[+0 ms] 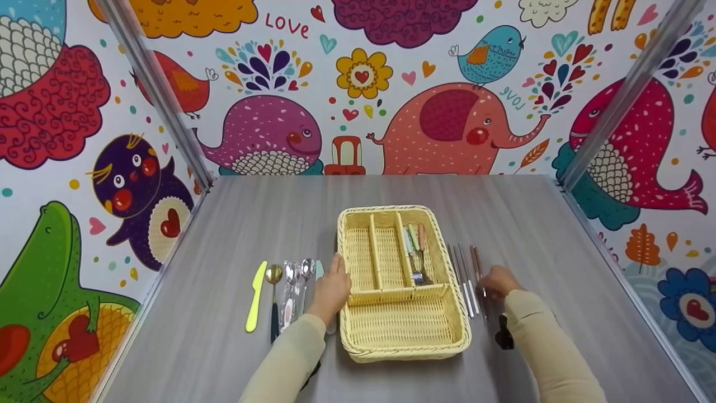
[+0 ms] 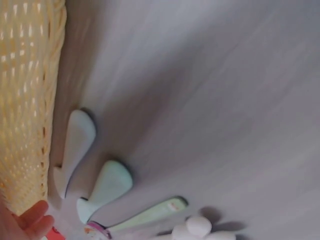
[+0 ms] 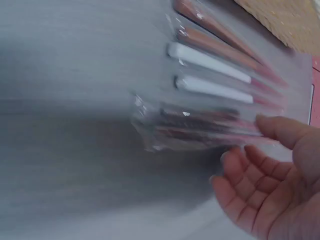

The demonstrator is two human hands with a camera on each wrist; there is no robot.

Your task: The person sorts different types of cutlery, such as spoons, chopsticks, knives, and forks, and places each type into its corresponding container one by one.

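Observation:
In the head view a pale yellow woven basket (image 1: 347, 296) with dividers stands mid-table. Several forks (image 1: 415, 239) with pastel handles lie in its back right compartment. My left hand (image 1: 331, 285) touches the basket's left side, fingers extended. To the right of the basket lie several chopsticks (image 1: 467, 285), brown and white. My right hand (image 1: 499, 281) is at the outermost pair, dark chopsticks (image 3: 200, 122) in a clear wrapper. Seen from the right wrist, the thumb lies over the wrapper's end, while the loosely bent fingers lie at its lower edge, a gap between them.
Left of the basket lie a yellow-green knife (image 1: 255, 296), a spoon with a dark handle (image 1: 274, 302), wrapped cutlery (image 1: 289, 294) and a silver spoon (image 1: 307, 268). Two pale handles (image 2: 80, 135) lie close to the basket's left side. Patterned walls (image 1: 363, 129) enclose the table.

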